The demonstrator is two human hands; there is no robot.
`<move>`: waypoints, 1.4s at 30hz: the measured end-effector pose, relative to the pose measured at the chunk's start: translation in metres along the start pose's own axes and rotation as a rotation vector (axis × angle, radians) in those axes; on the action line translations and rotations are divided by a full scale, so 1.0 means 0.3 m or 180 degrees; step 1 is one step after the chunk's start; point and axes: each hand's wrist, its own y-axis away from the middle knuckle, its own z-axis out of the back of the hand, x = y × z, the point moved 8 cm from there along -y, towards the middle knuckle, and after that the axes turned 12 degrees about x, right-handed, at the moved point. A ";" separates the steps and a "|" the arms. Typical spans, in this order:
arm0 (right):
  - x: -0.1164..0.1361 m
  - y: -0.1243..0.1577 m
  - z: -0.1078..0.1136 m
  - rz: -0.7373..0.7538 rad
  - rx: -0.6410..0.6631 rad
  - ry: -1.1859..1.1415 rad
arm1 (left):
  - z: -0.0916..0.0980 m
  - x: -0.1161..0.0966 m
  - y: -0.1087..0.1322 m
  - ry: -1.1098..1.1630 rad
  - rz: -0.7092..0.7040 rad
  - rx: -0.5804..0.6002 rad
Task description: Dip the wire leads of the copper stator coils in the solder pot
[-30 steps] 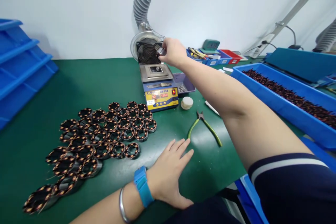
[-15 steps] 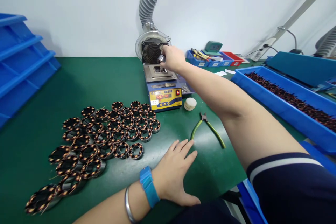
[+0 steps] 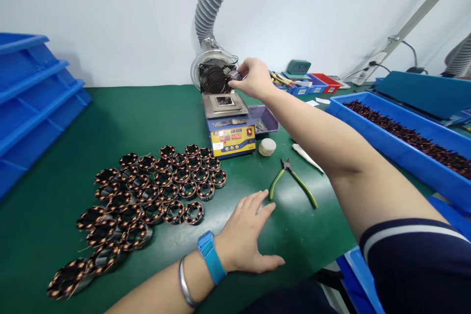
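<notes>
One ring (image 3: 234, 76) raised farther above the yellow-fronted unit (image 3: 230, 131).
It is pinched by the right hand (image 3: 255, 78), judged clear; the left hand (image 3: 243, 235) is spread, empty.

A small dark ring (image 3: 235, 75) with a silvery side, partly hidden, is raised above the tabletop (image 3: 147, 113), toward its far edge.

A green, rounded plastic clock (image 3: 299, 67) stood left of the red rectangular plastic bin (image 3: 333, 82); stacked blue plastic crates (image 3: 31, 89) stood farther left.
</notes>
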 end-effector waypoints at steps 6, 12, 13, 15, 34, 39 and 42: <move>-0.098 0.140 0.023 -0.0754 -0.0075 -0.1794 | 0.000 0.008 0.003 0.0001 -0.0064 -0.0149; -0.156 0.240 -0.057 -0.1570 0.0110 -0.3709 | -0.002 0.007 0.001 -0.0048 -0.0060 -0.0061; -0.154 0.242 -0.066 -0.1617 0.0159 -0.3868 | -0.002 0.006 0.001 -0.0062 -0.0067 -0.0050; -0.143 0.238 -0.078 -0.1646 0.0273 -0.4048 | -0.001 0.005 0.001 -0.0087 -0.0066 -0.0027; -0.098 0.098 -0.165 -0.1126 0.0253 -0.3457 | -0.009 0.003 -0.003 -0.0165 -0.0067 0.0045; -0.114 0.023 -0.149 -0.0813 -0.0059 -0.1396 | -0.011 0.005 -0.001 -0.0192 -0.0057 0.0027; -0.109 0.003 -0.166 -0.0784 0.0056 -0.0740 | -0.011 0.007 0.001 -0.0188 -0.0069 -0.0007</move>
